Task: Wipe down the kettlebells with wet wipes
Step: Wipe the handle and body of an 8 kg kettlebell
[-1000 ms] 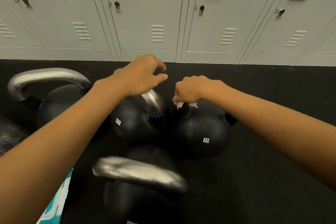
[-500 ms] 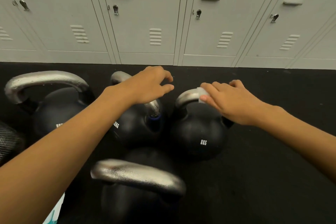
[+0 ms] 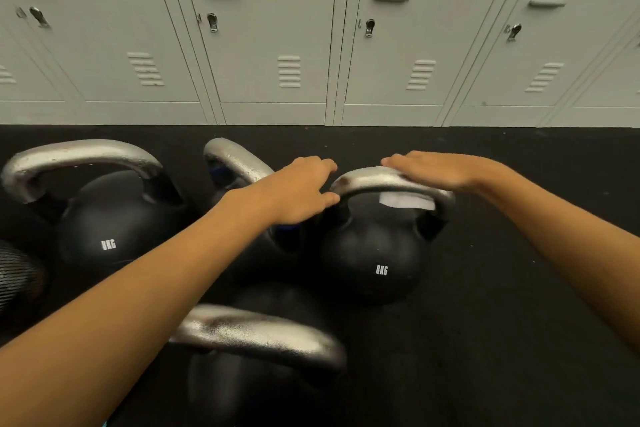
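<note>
Four black kettlebells with silver handles stand grouped on the black floor (image 3: 502, 340), in front of a row of pale grey lockers (image 3: 273, 45).

Right kettlebell (image 3: 375, 253): white marking "8KG" on the near face. The right hand (image 3: 440, 170) lies flat along the top of its handle, fingers (image 3: 398, 162) straight and pointing left. A white wet wipe (image 3: 407, 201) shows just under the handle's arch; whether the hand grips it cannot be told.

Left kettlebell (image 3: 107, 232): white marking "8KG", handle untouched.

Centre kettlebell (image 3: 235, 161): mostly hidden by the left forearm; no marking readable.

Near kettlebell (image 3: 259, 340): blurred handle at the bottom, no marking readable.

The left hand (image 3: 298, 191) hovers with fingers loosely bent, fingertips touching the left end of the right kettlebell's handle, holding nothing visible.

A dark mesh object (image 3: 17, 281) sits at the far left edge.
</note>
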The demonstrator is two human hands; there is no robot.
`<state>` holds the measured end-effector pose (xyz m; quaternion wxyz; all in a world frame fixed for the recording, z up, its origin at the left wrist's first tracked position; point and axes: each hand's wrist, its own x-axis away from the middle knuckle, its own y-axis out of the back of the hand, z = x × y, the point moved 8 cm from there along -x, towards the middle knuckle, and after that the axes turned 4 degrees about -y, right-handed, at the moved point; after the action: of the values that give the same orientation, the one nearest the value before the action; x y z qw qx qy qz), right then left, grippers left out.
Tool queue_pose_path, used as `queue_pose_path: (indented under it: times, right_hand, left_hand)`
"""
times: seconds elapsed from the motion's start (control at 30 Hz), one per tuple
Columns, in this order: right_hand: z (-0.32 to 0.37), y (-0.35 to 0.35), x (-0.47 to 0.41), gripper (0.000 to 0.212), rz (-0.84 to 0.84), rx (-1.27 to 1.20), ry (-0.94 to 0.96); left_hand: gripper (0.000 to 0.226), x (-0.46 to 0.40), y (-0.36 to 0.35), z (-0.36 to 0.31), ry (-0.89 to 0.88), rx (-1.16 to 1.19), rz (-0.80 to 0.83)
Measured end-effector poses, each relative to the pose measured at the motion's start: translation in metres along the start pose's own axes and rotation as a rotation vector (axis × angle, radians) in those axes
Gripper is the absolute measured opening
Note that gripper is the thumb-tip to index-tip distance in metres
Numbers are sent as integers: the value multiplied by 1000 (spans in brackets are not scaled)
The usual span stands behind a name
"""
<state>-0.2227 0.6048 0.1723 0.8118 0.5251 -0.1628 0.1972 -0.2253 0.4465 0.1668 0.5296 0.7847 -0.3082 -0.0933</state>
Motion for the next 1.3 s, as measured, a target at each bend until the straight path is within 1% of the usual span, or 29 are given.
queue_pose_path:
  times: [0.07, 0.17, 0.23, 0.27, 0.33, 0.4, 0.53, 0.57, 0.6, 0.67, 0.77, 0.87, 0.93, 0.97, 1.03, 1.23, 1.3]
  right_hand:
    - [-26, 1, 11, 42, -16, -179, -39]
    - [-64, -9, 24, 38, -117, -493, -119]
    - [-73, -24, 32, 40, -173, -654, -53]
    - [-71, -32, 36, 36, -208, -676, 10]
    - [-65, -37, 44, 30, -352, -600, 154]
    - [-63, -40, 46, 32, -491, -485, 244]
    - [-45, -30, 35, 39, -673, -54, 267]
    - [-38, -25, 32, 38, -684, -15, 278]
    - [-35, -18, 30, 37, -673, -49, 280]
    - [-43, -11, 23, 34, -556, -345, 220]
    - [-74, -23, 15, 37, -412, -793, 37]
    - [-100, -58, 14, 38, -412, -1175, -47]
    - [-106, -82, 19, 46, -448, -1328, -62]
    - [-105, -89, 22, 52, -470, -1344, -54]
    - [-98, -94, 29, 59, -516, -1248, 1]
    - [-74, -66, 40, 35, -747, -937, 161]
    - [-70, -52, 37, 33, -773, -855, 170]
  left_hand:
    - [54, 0, -3, -2, -10, 15, -16]
    - [49, 0, -5, -6, -36, 37, -40]
    - [46, 0, -6, -7, -44, 55, -58]
    - [44, 0, -6, -7, -45, 61, -72]
    - [39, -1, -5, -7, -43, 67, -104]
    - [37, -2, -4, -7, -32, 82, -126]
    - [34, -4, -3, -6, -24, 98, -162]
    - [34, -4, -3, -5, -21, 100, -168]
    - [34, -4, -3, -5, -18, 102, -171]
    - [34, -5, -3, -5, -15, 100, -176]
    - [33, -5, -3, -5, -14, 94, -185]
    - [31, -4, -3, -6, -11, 86, -193]
    - [30, -4, -3, -7, -15, 82, -199]
    - [31, -4, -3, -7, -15, 77, -202]
    - [31, -4, -3, -6, -10, 72, -203]
    - [31, -5, -3, -7, -15, 56, -208]
    - [31, -6, -3, -7, -14, 52, -208]
